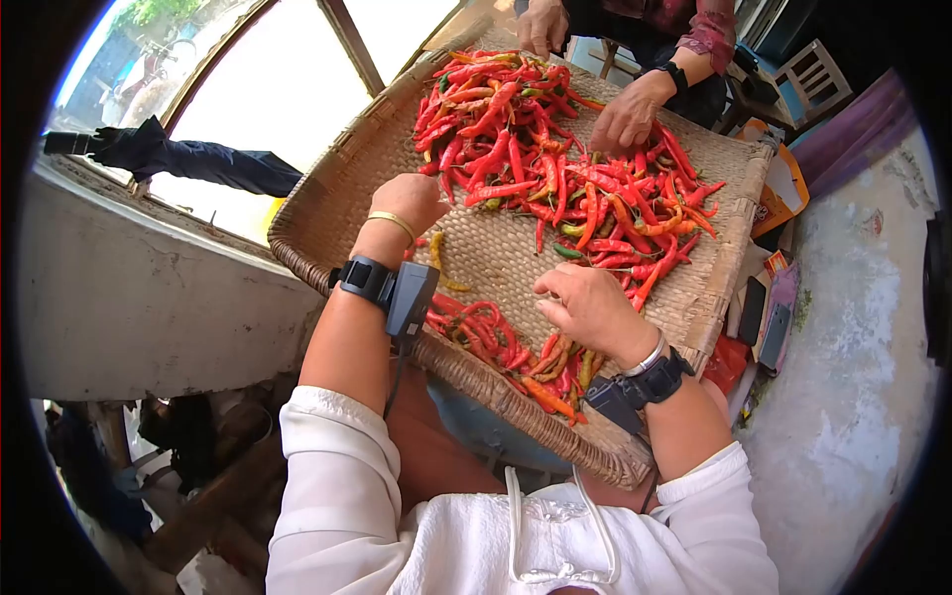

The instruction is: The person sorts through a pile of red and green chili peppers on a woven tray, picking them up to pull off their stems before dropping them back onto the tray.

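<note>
A large heap of red chili peppers (496, 109) covers the far and right parts of a woven tray (342, 193). My left hand (412, 203) is closed at the heap's left edge, fingers curled down and mostly hidden by the back of the hand. Below the heap, my right hand (595, 309) hovers over the weave with fingers bent inward; anything in its grasp is out of sight. A smaller row of chilies (486, 332) lies along the near rim between my forearms. One yellowish chili (439, 260) rests apart, right of my left wrist.
Across the tray, another person's hand (632, 114) reaches into the heap, and their other hand (542, 25) is at the far rim. A folded dark umbrella (213, 159) lies by the window at left. A phone (775, 332) and boxes sit by the right wall.
</note>
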`<state>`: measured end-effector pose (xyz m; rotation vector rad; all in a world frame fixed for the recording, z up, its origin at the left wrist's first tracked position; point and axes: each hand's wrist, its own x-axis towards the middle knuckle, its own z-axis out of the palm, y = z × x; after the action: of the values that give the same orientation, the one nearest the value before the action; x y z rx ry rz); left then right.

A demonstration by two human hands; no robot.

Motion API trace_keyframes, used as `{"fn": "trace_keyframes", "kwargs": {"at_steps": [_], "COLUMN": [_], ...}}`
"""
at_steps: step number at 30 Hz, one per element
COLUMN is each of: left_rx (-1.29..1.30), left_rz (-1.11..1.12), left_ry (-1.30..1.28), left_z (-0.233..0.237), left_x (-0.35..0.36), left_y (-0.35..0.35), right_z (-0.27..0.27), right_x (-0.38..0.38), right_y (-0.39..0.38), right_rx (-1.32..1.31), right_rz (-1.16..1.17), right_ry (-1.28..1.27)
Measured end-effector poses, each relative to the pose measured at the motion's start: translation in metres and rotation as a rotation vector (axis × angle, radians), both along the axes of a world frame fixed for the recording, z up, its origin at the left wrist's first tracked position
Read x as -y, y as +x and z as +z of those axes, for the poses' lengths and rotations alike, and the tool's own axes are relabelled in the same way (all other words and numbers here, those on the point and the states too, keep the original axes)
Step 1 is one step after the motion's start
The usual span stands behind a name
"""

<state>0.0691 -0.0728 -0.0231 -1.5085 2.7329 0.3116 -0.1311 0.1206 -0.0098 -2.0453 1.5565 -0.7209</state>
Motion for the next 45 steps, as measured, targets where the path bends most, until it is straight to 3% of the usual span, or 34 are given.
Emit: {"fn": "trace_keyframes", "kwargs": {"at_steps": [3,5,7,9,13,15,19,21,22,23,25,26,27,29,30,33,35,39,41,43,45], "left_rx": [0.197,0.464,0.495,0.486,0.354,0.256,0.196,-0.11,-0.239,-0.241,-0.172,-0.132,-0.135,0.256,0.246,0.235,0.324,0.389,0.389,0.36,0.414], "left_rz": [-0.008,-0.026,0.046,0.027,-0.133,-0.268,-0.216,-0.433,-0.373,-0.376,-0.191,-0.212,-0.214,0.043,0.044,0.154,0.143,0.185,0.149,0.153,-0.061], "left_ry": [0.109,0.302,0.399,0.485,0.522,0.665,0.911,0.755,0.783,0.783,0.513,0.269,0.264,0.131,0.122,0.131,0.429,0.381,0.422,0.439,0.574], "left_z": [-0.013,-0.012,-0.005,-0.003,-0.022,-0.02,-0.008,-0.01,-0.009,-0.004,0.006,-0.009,-0.009,-0.008,-0.009,-0.011,-0.004,-0.039,-0.06,-0.044,-0.03], "left_x": [0.0,-0.002,-0.01,-0.017,-0.019,-0.026,-0.056,-0.065,-0.067,-0.069,-0.069,-0.063,-0.06,-0.057,-0.056,-0.056,-0.051,-0.034,-0.02,-0.027,-0.038], "left_y": [0.018,0.016,0.007,0.005,0.011,0.005,-0.007,-0.011,-0.012,-0.012,-0.007,0.005,0.013,0.025,0.029,0.032,0.026,0.033,0.037,0.031,0.018], "right_z": [-0.008,-0.017,-0.013,-0.012,-0.033,-0.033,-0.028,-0.024,-0.03,-0.03,-0.028,-0.027,-0.024,-0.016,-0.008,0.008,0.014,0.016,0.016,0.009,0.002], "right_x": [-0.003,-0.005,-0.008,-0.01,-0.018,-0.02,-0.026,-0.028,-0.028,-0.026,-0.02,-0.016,-0.013,-0.015,-0.016,-0.022,-0.032,-0.043,-0.045,-0.046,-0.046], "right_y": [0.004,0.013,0.025,0.035,0.037,0.041,0.049,0.052,0.051,0.049,0.04,0.032,0.021,0.001,-0.009,-0.04,-0.055,-0.068,-0.069,-0.074,-0.078], "right_rx": [-0.096,-0.071,-0.046,-0.093,-0.119,-0.128,-0.237,-0.351,-0.377,-0.38,-0.334,-0.337,-0.293,-0.254,-0.221,-0.199,-0.279,-0.41,-0.384,-0.367,-0.356], "right_rz": [0.125,0.367,0.394,0.55,0.488,0.482,0.458,0.364,0.26,0.257,-0.076,-0.079,-0.046,-0.014,-0.045,-0.111,-0.293,-0.341,-0.333,-0.342,-0.31], "right_ry": [0.109,0.348,0.455,0.783,0.654,0.641,0.599,0.438,0.331,0.331,0.018,0.014,0.088,0.154,0.188,0.152,0.07,0.26,0.255,0.259,0.296]}}
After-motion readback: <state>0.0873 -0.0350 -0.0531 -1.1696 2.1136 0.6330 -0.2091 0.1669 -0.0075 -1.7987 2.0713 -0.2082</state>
